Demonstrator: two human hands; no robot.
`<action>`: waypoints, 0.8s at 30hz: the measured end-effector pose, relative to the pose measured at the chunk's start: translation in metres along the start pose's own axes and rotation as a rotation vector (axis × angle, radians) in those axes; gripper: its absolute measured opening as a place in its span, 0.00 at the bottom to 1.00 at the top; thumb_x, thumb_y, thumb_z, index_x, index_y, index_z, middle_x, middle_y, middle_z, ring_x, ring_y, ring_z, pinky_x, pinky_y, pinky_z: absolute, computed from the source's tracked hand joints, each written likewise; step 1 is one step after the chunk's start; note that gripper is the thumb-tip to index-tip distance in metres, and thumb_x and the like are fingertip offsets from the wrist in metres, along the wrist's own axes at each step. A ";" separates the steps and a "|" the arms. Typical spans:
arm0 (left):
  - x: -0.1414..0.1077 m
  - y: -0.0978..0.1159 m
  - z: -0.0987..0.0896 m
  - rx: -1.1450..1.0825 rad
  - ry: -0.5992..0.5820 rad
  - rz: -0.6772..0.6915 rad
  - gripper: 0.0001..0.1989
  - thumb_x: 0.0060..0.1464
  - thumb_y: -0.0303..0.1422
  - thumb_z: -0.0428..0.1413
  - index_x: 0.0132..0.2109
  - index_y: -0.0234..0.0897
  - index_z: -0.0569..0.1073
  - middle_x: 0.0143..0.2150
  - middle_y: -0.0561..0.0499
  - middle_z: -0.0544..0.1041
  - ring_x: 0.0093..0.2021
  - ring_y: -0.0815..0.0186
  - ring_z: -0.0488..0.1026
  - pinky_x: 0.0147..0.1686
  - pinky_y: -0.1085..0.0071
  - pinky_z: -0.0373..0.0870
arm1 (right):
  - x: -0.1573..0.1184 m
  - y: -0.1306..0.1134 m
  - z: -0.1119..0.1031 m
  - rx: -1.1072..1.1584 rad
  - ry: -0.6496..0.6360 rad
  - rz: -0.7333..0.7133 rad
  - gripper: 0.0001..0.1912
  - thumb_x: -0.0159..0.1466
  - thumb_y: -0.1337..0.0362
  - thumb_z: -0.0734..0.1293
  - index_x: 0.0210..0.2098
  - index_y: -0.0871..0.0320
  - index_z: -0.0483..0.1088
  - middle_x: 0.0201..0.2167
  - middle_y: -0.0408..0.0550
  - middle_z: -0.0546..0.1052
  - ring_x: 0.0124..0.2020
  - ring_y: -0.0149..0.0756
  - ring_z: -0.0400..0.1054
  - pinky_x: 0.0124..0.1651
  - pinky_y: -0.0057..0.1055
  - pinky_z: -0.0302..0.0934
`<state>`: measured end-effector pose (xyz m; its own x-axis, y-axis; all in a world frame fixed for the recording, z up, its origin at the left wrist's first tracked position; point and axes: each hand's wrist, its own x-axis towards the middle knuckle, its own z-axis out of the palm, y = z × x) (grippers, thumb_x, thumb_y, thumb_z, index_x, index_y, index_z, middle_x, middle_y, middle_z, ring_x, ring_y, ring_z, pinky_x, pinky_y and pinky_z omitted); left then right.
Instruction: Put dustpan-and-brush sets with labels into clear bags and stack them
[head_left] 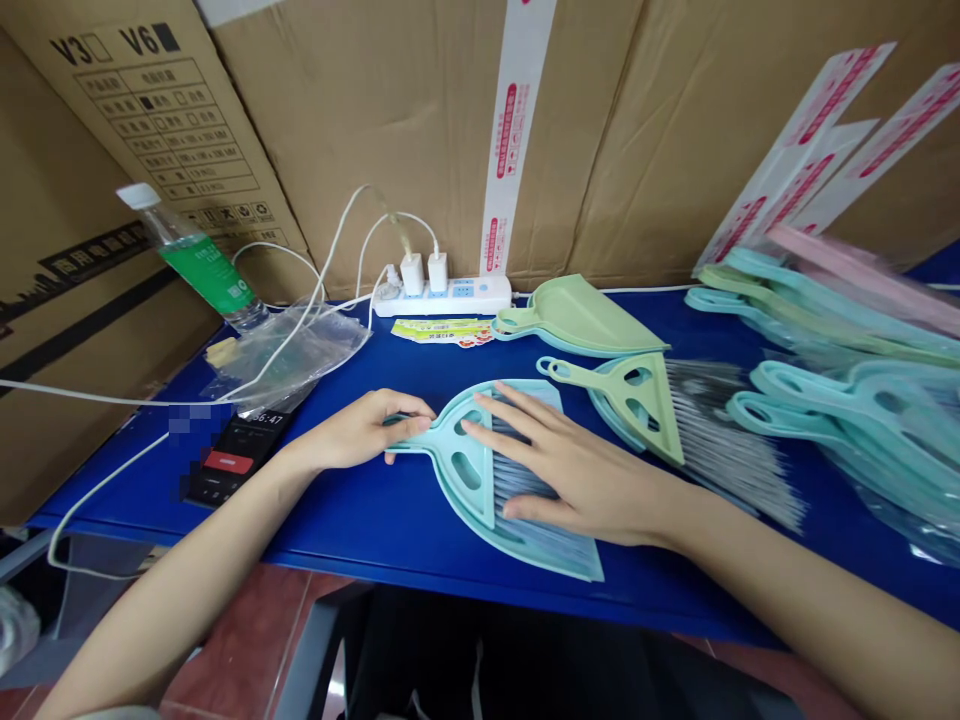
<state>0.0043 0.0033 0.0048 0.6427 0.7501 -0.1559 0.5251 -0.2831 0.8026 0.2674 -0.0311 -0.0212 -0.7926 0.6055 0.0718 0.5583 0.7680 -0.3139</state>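
A light blue hand brush [469,470] with grey bristles lies on a matching light blue dustpan [480,538] near the table's front edge. My left hand [367,428] is closed around the handle end, where the brush and dustpan handles lie together. My right hand [577,465] rests flat with spread fingers over the brush head and bristles. Just behind it are a green brush [660,410] with a blue one partly hidden under it. Further back lies a green dustpan [581,312], with a blue edge showing beneath.
Wrapped blue brush sets [862,420] and mixed-colour dustpans [832,290] pile up at the right. A power strip [480,296] with white cables stands behind. On the left are a bottle [206,270], a plastic bag [300,345] and a phone [240,455]. Cardboard boxes [420,120] wall the back.
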 end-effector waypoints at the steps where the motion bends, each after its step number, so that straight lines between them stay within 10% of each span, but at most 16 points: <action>1: -0.001 0.000 -0.002 0.062 0.018 0.016 0.18 0.61 0.44 0.51 0.37 0.33 0.75 0.31 0.52 0.75 0.27 0.70 0.68 0.27 0.77 0.67 | -0.001 0.001 0.001 0.005 -0.002 0.007 0.39 0.67 0.47 0.62 0.71 0.57 0.50 0.72 0.61 0.49 0.73 0.56 0.34 0.66 0.61 0.49; 6: -0.011 -0.001 -0.013 0.363 0.110 0.049 0.17 0.63 0.41 0.46 0.39 0.37 0.76 0.39 0.51 0.80 0.38 0.66 0.74 0.41 0.73 0.68 | -0.002 0.006 0.003 -0.015 -0.022 0.049 0.39 0.70 0.45 0.57 0.72 0.62 0.47 0.73 0.64 0.45 0.72 0.54 0.32 0.68 0.58 0.44; 13: -0.011 0.004 -0.017 0.729 0.243 -0.009 0.24 0.64 0.45 0.44 0.28 0.38 0.75 0.33 0.49 0.77 0.34 0.64 0.73 0.36 0.69 0.67 | -0.002 0.010 0.003 -0.040 0.035 0.074 0.39 0.70 0.44 0.54 0.70 0.67 0.50 0.71 0.63 0.50 0.72 0.49 0.40 0.69 0.52 0.49; 24: 0.087 0.030 -0.022 1.055 0.119 0.048 0.18 0.62 0.31 0.52 0.58 0.32 0.71 0.56 0.41 0.77 0.54 0.55 0.75 0.51 0.62 0.70 | -0.004 0.012 0.000 -0.098 0.087 0.066 0.35 0.71 0.47 0.54 0.68 0.65 0.57 0.70 0.61 0.56 0.70 0.48 0.49 0.67 0.46 0.55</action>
<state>0.0635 0.0734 0.0284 0.6467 0.7619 -0.0343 0.7556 -0.6462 -0.1077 0.2774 -0.0244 -0.0251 -0.7317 0.6677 0.1371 0.6330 0.7402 -0.2265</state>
